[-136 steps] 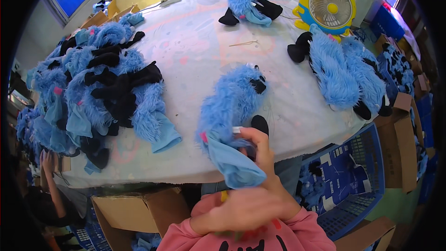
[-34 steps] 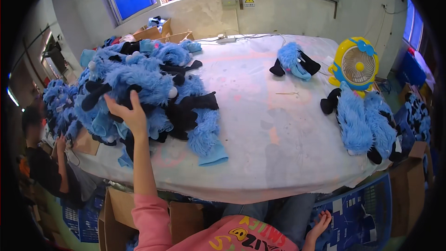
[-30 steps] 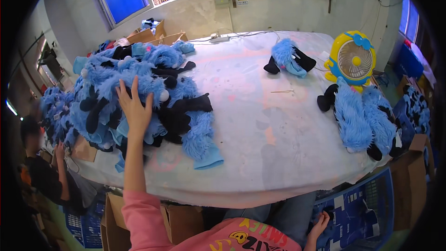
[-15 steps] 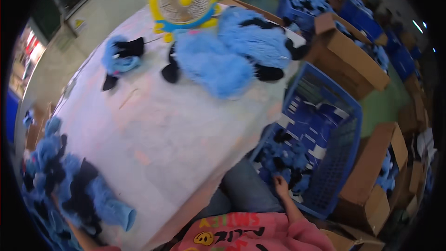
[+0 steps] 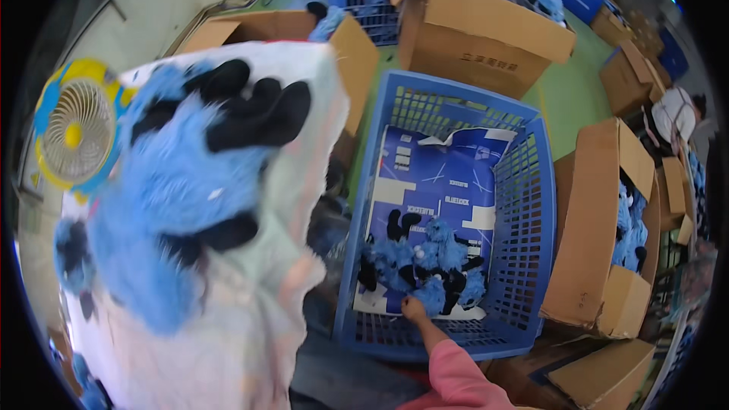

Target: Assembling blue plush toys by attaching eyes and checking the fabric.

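Note:
My right hand [image 5: 414, 310] reaches down into the blue plastic crate [image 5: 538, 273], its pink sleeve coming from below. The fingers look curled at the near edge of a heap of small blue-and-black plush toys [image 5: 429, 257]; what they hold, if anything, I cannot make out. The heap lies on a blue-and-white printed sheet [image 5: 448, 175] lining the crate floor. To the left, large furry blue plush pieces [image 5: 178, 175] with black ends lie on the white-covered table [image 5: 258, 319]. My left hand is out of view.
A yellow-and-blue fan [image 5: 74, 135] stands at the table's far left. Open cardboard boxes [image 5: 486, 30] with plush pieces stand behind the crate, and another box [image 5: 585, 220] stands to its right. A second blue crate [image 5: 372, 0] holds more pieces at the back.
The view has swung right, bringing the crate to the middle. My right hand stays by the toys in the crate. My left arm, previously by the plush pile at lower left, has left the picture.

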Demonstrator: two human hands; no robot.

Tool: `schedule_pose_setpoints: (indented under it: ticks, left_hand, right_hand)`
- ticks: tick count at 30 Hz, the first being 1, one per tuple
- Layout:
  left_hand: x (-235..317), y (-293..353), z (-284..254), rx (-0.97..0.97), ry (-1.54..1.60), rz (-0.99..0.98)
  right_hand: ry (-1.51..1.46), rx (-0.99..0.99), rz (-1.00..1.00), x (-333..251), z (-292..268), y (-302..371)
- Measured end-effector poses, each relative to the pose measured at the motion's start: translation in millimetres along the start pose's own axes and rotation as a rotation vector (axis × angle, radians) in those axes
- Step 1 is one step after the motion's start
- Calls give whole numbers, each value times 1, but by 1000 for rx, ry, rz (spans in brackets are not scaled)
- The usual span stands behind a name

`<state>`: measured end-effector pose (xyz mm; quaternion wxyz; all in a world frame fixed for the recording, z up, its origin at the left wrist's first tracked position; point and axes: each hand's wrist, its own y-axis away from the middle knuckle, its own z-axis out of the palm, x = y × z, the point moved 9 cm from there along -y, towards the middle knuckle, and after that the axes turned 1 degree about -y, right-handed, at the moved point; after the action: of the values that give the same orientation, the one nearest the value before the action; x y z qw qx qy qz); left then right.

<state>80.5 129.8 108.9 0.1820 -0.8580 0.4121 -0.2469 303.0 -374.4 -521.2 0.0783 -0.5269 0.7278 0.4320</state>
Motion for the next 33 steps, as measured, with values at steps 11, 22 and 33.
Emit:
schedule_pose_setpoints:
  ticks: [11,22,33]
  left_hand:
    - [246,41,228,-920,83,540]
    - [226,35,233,-809,38,492]
    - [252,37,225,-790,101,486]
  right_hand:
    - [60,217,120,2,41,-114]
    - [231,-80,294,-1,64,-148]
    - [-251,-292,-181,-30,62,-68]
